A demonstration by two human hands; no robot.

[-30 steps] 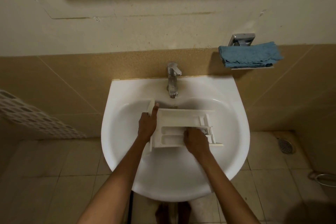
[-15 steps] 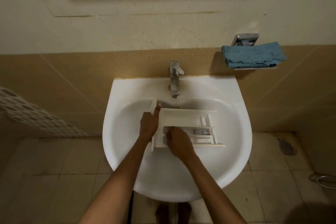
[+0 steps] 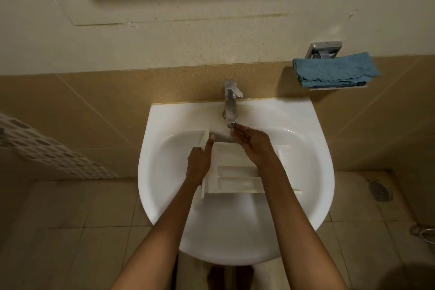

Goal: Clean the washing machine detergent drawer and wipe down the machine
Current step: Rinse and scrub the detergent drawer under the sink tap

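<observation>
– Head view, looking straight down: where does the detergent drawer (image 3: 235, 181) sit?
– It lies in the bowl of the white sink (image 3: 317, 172), long side across, compartments facing up. Dark specks dot the nearest compartment.
– And the left hand (image 3: 199, 163)?
– It grips the drawer's left end, at the front panel. The index finger lies straight along the edge and points toward the wall.
– The right hand (image 3: 253, 143)?
– It hovers above the far part of the drawer and holds nothing. The fingers are relaxed and fairly straight, with the fingertips (image 3: 237, 128) just under the spout of the chrome tap (image 3: 230, 106). Whether they touch the spout, I cannot tell.
– Is water running?
– Too blurred to say.
– What else is around?
– A folded blue cloth (image 3: 334, 69) lies on a small wall shelf to the right of the tap, just below a chrome bracket (image 3: 323, 49). A round floor drain (image 3: 380, 189) sits in the tiles to the right of the sink. A white perforated basket (image 3: 35, 146) shows at the left edge.
</observation>
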